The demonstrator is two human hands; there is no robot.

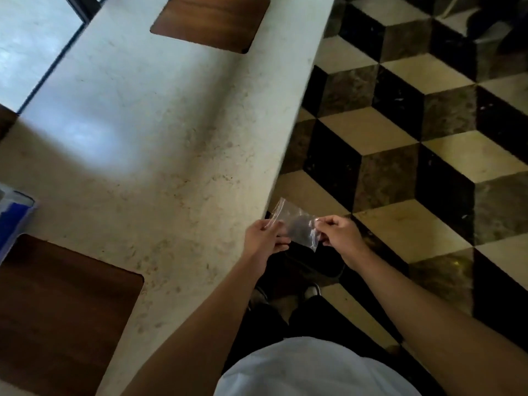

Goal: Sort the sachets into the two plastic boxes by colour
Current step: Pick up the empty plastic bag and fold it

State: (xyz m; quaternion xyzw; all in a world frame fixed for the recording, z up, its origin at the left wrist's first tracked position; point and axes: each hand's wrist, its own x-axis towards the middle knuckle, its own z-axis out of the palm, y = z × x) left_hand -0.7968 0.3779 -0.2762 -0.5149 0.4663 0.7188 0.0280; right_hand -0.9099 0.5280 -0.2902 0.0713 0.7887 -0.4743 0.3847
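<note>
A small clear plastic bag (295, 222) is stretched between my two hands, just off the right edge of the pale stone counter (148, 132) and above the floor. My left hand (264, 238) pinches its left side. My right hand (337, 234) pinches its right side. Whether the bag holds anything I cannot tell; it looks see-through. At the far left edge sits a clear plastic box (13, 215) with blue contents, mostly cut off by the frame. No loose sachets show on the counter.
Two dark wooden inlays lie in the counter, one at the top (211, 21) and one at the lower left (63, 310). To the right is a tiled floor (414, 144) in black, brown and cream. My shoes (285, 292) stand below the bag.
</note>
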